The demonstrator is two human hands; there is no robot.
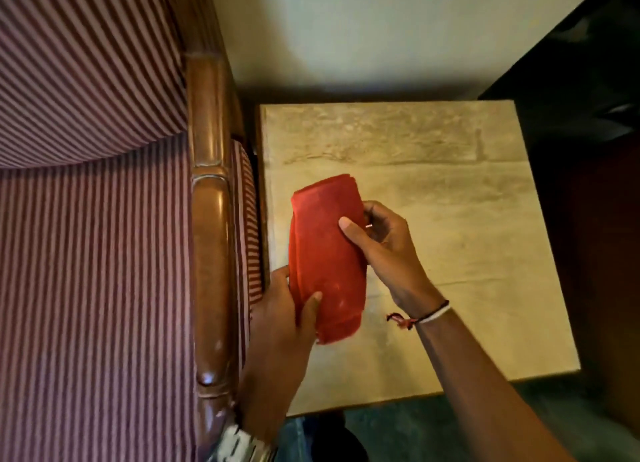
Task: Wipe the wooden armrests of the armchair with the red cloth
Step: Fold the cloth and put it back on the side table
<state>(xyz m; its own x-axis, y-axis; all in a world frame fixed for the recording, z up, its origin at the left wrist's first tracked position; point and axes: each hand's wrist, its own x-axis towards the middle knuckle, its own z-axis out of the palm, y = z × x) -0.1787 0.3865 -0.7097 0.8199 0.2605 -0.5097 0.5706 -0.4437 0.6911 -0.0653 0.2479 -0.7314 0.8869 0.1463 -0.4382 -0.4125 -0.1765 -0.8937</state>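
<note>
Red cloth (pixel 327 257), folded into a long pad, held over the near left part of a pale stone-topped side table (pixel 450 240) in my feed. The left hand (pixel 287 309) grips its near end, thumb curled over the top, fingers hidden beneath. The right hand (pixel 377 243) pinches its right edge, thumb pressed flat on the fabric. The polished wooden armrest (pixel 211 254) of the striped armchair (pixel 90 254) runs just left of the hands, untouched by the cloth
</note>
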